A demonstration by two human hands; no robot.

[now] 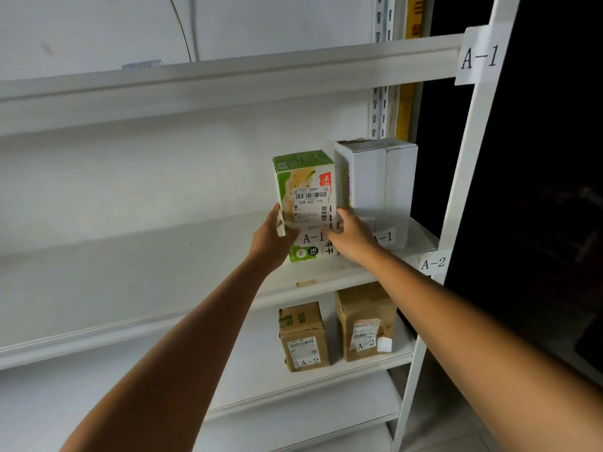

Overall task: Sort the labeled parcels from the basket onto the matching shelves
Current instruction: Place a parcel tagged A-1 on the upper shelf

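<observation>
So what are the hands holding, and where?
The green-and-white cardboard parcel labelled A-1: the left hand grips its lower left edge, the right hand its lower right side.

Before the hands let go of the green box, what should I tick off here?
1. Label on the green box reads A-1: ok.
2. The shelf tag on the post reads A-1: ok.
3. Neighbouring white box also marked A-1: ok.
4. Both the left hand and right hand hold the green box: ok.
5. Its base fully seated on the shelf: cannot tell.
</observation>
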